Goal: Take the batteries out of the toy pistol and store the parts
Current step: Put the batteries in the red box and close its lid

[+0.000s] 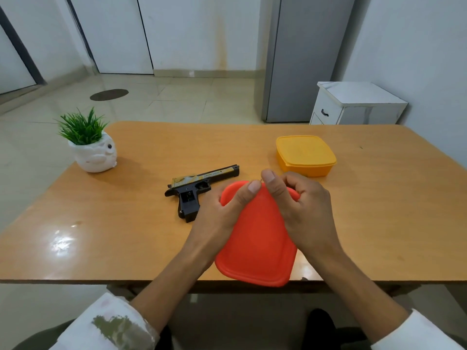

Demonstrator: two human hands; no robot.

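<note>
The left hand (pixel 222 210) and right hand (pixel 303 205) grip the red box (pixel 257 243) at the counter's (pixel 126 223) near edge, fingers (pixel 293 179) curled round its far end. The toy pistol (pixel 197 185) lies flat just left of it

Red-orange lid (pixel 255 238), yellow box (pixel 305 155), black-and-gold toy pistol (pixel 199 184)

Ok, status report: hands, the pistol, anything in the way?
Left grip and right grip hold red box at far edge. Pistol flat on table, left of box. Yellow box shut, clear of hands.
</note>
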